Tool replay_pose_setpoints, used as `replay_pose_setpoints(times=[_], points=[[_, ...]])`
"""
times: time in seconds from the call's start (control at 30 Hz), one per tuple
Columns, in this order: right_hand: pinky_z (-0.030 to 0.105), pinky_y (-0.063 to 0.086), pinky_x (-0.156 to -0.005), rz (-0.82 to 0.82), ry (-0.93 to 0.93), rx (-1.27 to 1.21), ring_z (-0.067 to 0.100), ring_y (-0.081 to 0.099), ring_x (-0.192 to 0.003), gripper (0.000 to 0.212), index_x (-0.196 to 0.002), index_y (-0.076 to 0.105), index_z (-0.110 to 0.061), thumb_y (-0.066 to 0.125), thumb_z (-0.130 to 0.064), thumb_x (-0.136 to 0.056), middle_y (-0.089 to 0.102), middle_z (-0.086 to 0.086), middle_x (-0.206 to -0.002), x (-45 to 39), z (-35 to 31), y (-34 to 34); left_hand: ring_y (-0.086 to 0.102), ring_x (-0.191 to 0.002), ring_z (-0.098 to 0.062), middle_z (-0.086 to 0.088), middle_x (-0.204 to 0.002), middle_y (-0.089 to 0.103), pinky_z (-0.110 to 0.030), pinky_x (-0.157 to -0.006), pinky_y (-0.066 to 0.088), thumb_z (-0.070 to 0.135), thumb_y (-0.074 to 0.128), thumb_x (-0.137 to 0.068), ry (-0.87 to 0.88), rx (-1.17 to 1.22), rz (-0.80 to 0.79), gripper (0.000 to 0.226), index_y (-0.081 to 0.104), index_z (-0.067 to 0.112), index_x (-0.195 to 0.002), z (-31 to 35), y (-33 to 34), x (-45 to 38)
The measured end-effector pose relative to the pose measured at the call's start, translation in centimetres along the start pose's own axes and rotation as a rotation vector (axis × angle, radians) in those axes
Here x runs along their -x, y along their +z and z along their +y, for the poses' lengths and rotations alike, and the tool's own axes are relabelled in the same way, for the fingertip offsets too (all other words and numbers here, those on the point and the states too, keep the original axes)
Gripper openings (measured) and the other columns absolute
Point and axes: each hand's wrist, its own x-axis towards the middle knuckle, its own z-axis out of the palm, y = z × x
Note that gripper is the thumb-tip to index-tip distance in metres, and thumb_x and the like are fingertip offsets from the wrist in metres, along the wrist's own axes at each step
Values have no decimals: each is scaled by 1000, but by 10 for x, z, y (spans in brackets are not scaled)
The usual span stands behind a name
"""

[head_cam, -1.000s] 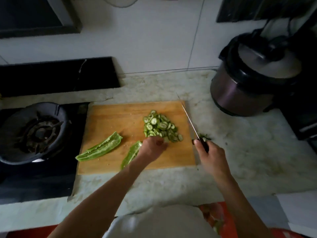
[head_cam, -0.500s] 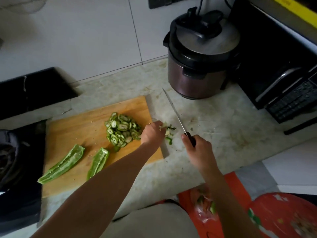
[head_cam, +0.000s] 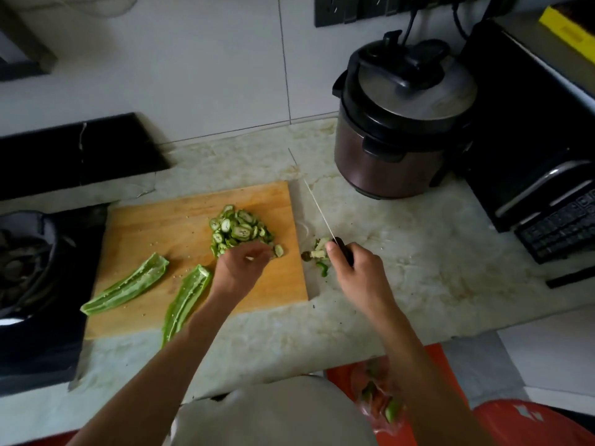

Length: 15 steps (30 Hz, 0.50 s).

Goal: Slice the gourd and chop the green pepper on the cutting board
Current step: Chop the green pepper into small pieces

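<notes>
A wooden cutting board [head_cam: 167, 226] lies on the marble counter. A pile of sliced gourd rounds [head_cam: 240, 232] sits near its right side. Two green pepper halves lie cut side up, one [head_cam: 128, 286] at the front left and another [head_cam: 186, 300] reaching past the board's front edge. My left hand [head_cam: 240, 268] hovers over the board just in front of the slices, fingers loosely curled, nothing clearly held. My right hand [head_cam: 354, 272] grips the dark handle of a knife [head_cam: 318, 209], blade pointing away over the counter right of the board. Trimmed scraps [head_cam: 318, 252] lie beside that hand.
A pressure cooker [head_cam: 402, 123] stands at the back right, with a black oven [head_cam: 534, 162] beside it. A gas burner with a dark pan [head_cam: 25, 262] is to the left of the board. Red bags [head_cam: 531, 423] with vegetables sit below the counter edge.
My left hand moved from the scraps on the counter back over the board, in front of the gourd slices. The knife hand stayed by the scraps. The camera view shifted.
</notes>
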Motion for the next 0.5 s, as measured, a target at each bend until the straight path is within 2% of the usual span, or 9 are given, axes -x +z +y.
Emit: replay_pose_setpoints(times=[0.13,0.27,0.33,0.4,0.5], points=[[16,31,-42,-69,-141,16,6,51,-45,44,-63,46,-23,54,-50,-96,49,-6,-53,0,-20,23,66,-73,-8,9,-83,73,-21,-68,49,20,75,-88,-119,37,187,9,78,25,-94,-46,-49,30],[21,31,-44,-193,-222,53,6,47,-44,43,-65,47,-24,53,-54,-95,49,-6,-53,2,-37,59,65,-73,-12,5,-83,74,-28,-71,49,23,77,-86,-226,96,333,8,77,28,-92,-87,-79,60],[20,31,-44,-242,-271,75,6,48,-45,43,-64,45,-25,54,-55,-94,49,-7,-52,4,-47,78,65,-74,-14,2,-81,73,-28,-72,47,19,75,-87,-263,120,376,7,78,22,-92,-100,-92,71],[19,32,-44,-290,-303,95,6,49,-46,44,-63,45,-25,56,-55,-93,50,-7,-54,5,-58,96,66,-77,-17,0,-84,72,-24,-70,46,11,72,-89,-287,116,394,9,78,14,-96,-110,-103,77],[21,29,-45,-362,-348,125,6,46,-46,44,-63,45,-23,57,-54,-93,48,-6,-54,6,-73,123,64,-77,-8,3,-91,72,-11,-64,43,12,73,-89,-286,18,422,13,78,12,-100,-124,-120,78]])
